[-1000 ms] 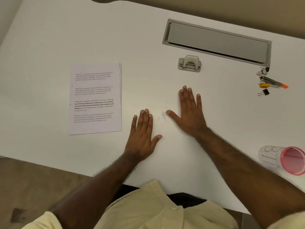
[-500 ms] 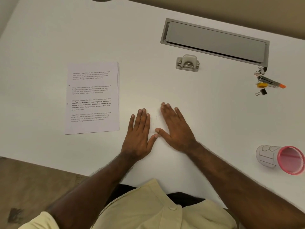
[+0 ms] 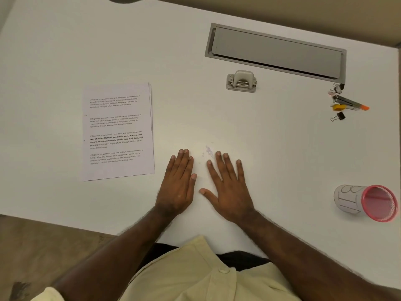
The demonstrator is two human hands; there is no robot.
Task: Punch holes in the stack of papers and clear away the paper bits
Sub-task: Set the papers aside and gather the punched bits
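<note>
white desk (image 3: 86, 51), brown floor (image 3: 43, 246)

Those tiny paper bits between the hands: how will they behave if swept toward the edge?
The tiny pale paper bits on the white table look featherlight, so they would probably scatter under a fast sweep. Flat and thin, some may cling to the smooth top or to skin. A slow cupping push from the right hand seems safer.
</note>
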